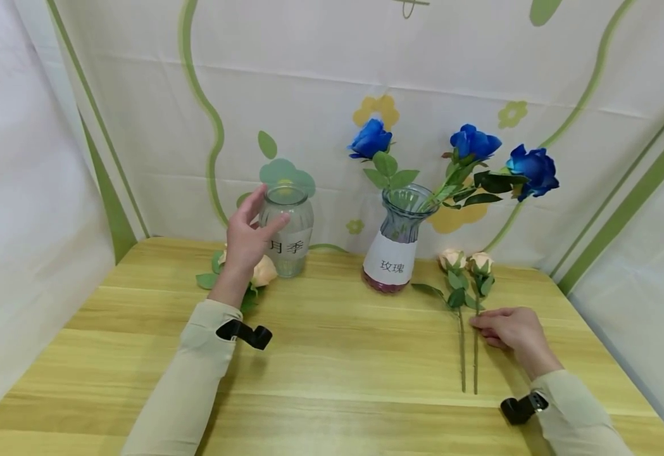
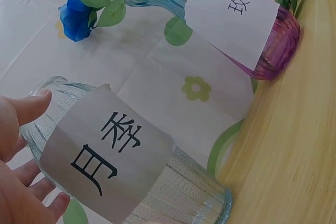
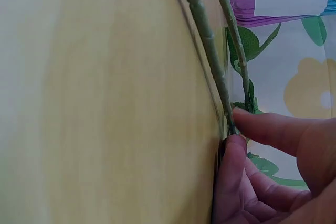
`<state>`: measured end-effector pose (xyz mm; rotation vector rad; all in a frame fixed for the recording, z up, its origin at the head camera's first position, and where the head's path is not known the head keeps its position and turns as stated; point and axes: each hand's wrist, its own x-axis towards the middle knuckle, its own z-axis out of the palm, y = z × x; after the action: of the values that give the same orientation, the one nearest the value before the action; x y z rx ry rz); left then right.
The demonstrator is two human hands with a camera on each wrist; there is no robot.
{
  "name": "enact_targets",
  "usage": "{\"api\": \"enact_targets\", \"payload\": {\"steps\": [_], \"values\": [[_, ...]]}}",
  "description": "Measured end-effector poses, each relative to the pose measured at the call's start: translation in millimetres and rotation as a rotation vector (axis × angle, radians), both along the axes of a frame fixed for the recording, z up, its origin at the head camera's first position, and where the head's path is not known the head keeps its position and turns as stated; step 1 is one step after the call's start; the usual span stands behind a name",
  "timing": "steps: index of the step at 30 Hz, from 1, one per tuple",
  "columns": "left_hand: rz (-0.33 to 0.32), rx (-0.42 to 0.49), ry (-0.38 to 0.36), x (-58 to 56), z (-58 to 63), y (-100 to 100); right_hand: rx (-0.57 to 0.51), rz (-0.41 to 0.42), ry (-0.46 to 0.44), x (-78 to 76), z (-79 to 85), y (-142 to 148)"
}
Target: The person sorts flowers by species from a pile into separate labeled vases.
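Note:
My left hand (image 1: 247, 237), thumb and fingers spread, is at the upper side of a clear ribbed glass vase (image 1: 288, 266) with a white label. In the left wrist view, the thumb overlaps the neck of that vase (image 2: 184, 187). Over on the right, my right hand (image 1: 511, 332) pinches the stem of a peach rose (image 1: 482, 263) between thumb and index finger, low over the table. Close-up, the right wrist view has the fingertips of the hand (image 3: 278, 177) at the green stem (image 3: 207, 40). Beside it lies a second peach rose (image 1: 452, 258).
A blue-to-purple glass vase (image 1: 391, 263), also labelled, stands mid-table holding three blue roses (image 1: 474, 142). More peach flowers (image 1: 264, 271) with green leaves lie by the left forearm, partly hidden. Behind the wooden table (image 1: 332, 361) hangs a patterned cloth (image 1: 320, 120).

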<state>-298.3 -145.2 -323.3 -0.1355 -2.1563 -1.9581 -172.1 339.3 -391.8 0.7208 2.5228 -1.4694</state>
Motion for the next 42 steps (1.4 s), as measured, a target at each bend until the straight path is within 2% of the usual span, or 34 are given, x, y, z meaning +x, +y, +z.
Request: {"api": "enact_targets", "payload": {"steps": [12,17,21,25,28,37,42], "values": [[0.004,-0.006,-0.001,2.1,2.3,2,0.000,-0.021,0.009,-0.4,-1.2,1],[0.003,0.000,-0.002,1.7,2.4,1,-0.130,0.017,0.068,3.1,-2.4,2],[0.003,-0.002,-0.008,1.0,2.1,1,-0.290,-0.007,0.111,5.3,1.0,0],[0.006,-0.001,-0.006,0.7,1.7,0,-0.504,-0.110,0.181,5.2,9.2,-6],[0.003,0.001,-0.005,1.2,2.1,1,-0.613,-0.212,0.271,4.9,17.4,-16],[-0.001,0.004,-0.013,0.4,0.8,1,-0.843,-0.514,0.599,3.9,39.5,-62],[-0.005,0.010,-0.012,-0.2,0.0,1,-0.897,-0.574,0.773,3.8,43.3,-92]]}}
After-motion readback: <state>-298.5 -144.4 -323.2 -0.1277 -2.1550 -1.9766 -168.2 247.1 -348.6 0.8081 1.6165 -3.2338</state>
